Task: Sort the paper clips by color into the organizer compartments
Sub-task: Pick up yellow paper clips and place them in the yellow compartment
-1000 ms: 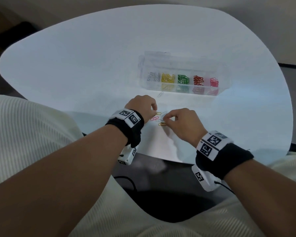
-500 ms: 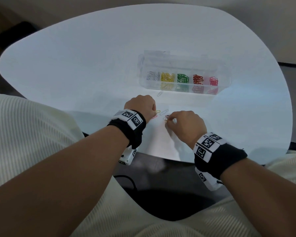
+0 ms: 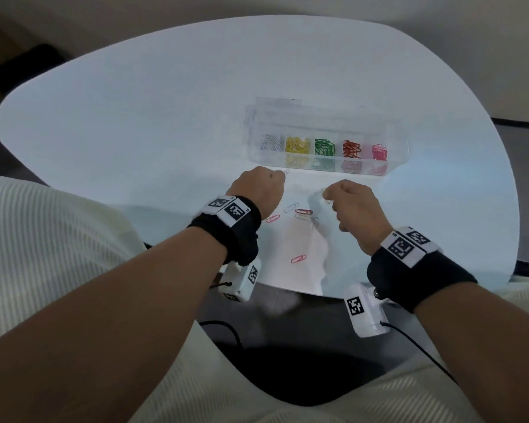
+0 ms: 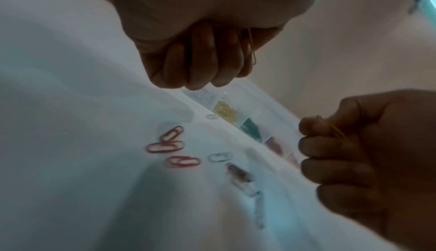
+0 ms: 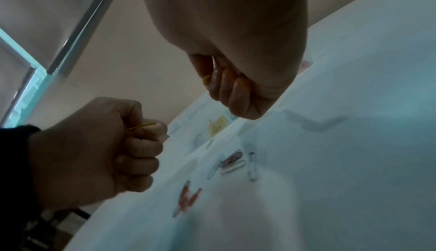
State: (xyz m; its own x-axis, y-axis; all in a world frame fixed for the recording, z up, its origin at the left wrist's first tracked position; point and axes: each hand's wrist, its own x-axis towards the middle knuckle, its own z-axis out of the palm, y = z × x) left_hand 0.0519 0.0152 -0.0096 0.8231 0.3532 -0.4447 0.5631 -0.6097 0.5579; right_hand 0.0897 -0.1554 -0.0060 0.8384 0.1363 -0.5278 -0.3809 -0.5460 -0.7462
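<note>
The clear organizer (image 3: pixel 400 151) holds white, yellow, green, red and pink clips, each colour in its own compartment. My left hand (image 3: pixel 280 178) is curled above the table just short of the organizer's front wall and pinches a yellow paper clip (image 4: pixel 252 44). My right hand (image 3: pixel 327 195), to its right, pinches another yellow paper clip (image 5: pixel 206 79). Between and behind the hands several loose clips lie on the table: a red one (image 3: pixel 304 211), a white one (image 3: pixel 290 207) and two pink ones (image 3: pixel 272 218), (image 3: pixel 298 258).
The white table (image 3: pixel 135 117) has a curved near edge just behind my wrists. A single white clip (image 3: pixel 286 171) lies beside the organizer's front wall, next to my left knuckles. Dark floor and a cable show below the table edge.
Both hands have risen off the clip pile and moved apart and forward toward the organizer, each carrying a yellow clip. The loose clips they covered now show.
</note>
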